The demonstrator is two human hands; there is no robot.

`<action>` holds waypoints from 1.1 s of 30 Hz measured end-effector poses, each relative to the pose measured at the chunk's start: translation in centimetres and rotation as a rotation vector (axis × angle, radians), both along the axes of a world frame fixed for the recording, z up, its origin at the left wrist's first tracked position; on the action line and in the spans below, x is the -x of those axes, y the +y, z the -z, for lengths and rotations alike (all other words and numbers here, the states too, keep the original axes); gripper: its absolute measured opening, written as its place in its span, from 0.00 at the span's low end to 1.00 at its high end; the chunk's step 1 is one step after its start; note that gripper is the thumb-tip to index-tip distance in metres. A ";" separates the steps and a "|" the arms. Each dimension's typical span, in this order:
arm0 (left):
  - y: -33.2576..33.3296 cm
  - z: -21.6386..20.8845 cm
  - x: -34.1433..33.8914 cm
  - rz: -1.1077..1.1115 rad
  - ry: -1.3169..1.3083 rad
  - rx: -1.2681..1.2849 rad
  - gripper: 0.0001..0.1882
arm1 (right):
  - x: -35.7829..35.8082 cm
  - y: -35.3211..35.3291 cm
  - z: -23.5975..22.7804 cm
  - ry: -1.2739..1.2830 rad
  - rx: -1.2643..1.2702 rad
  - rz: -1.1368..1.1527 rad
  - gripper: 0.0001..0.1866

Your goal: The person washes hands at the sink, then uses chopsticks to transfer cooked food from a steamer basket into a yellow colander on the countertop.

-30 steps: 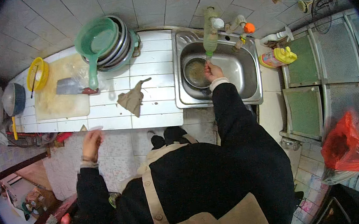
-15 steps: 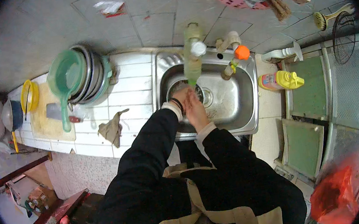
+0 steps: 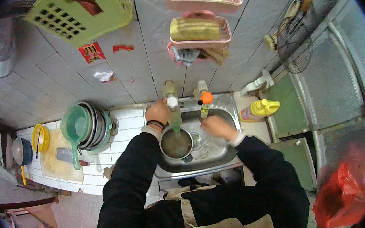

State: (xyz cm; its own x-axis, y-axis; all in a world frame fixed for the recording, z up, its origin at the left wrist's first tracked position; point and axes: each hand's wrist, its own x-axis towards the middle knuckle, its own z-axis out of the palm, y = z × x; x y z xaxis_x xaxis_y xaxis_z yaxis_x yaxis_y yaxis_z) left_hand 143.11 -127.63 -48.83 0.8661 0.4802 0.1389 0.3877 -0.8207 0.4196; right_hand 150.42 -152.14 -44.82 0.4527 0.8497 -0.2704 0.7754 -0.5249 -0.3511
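Note:
A metal pot (image 3: 176, 144) of cloudy water stands in the left part of the steel sink (image 3: 218, 157). Above it, a tap (image 3: 173, 102) with a white knob and a greenish clear sleeve points down at the water. My left hand (image 3: 157, 113) is closed against that tap's left side, its fingertips partly hidden. To the right, my right hand (image 3: 218, 127) has curled fingers just below the spout of a second tap (image 3: 206, 98) with an orange knob. Whatever it grips, if anything, is hidden.
Stacked basins with a green dipper (image 3: 76, 123) stand left, beside a cutting board (image 3: 54, 165) bearing a knife (image 3: 65, 155) and a yellow basket (image 3: 40, 137). A yellow bottle (image 3: 260, 110) stands right of the sink. Pink racks (image 3: 200, 29) and a green basket (image 3: 88, 26) hang on the wall.
My hands were together over the pot and are now apart, the left at the white-knobbed tap, the right by the orange-knobbed one. The view has tilted up, showing more wall.

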 end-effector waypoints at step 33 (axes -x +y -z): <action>-2.2 -14.5 20.1 0.288 -1.412 1.609 0.28 | 21.9 17.6 -13.0 0.121 -1.089 -0.184 0.27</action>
State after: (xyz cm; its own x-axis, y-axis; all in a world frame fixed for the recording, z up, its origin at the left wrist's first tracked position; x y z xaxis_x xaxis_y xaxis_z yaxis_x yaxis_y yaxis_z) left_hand 123.02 -129.81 -34.30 0.6293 0.7174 0.2990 -0.7569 0.4782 0.4455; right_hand 128.48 -134.50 -31.77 0.3161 0.7117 0.6273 0.7390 0.2300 -0.6333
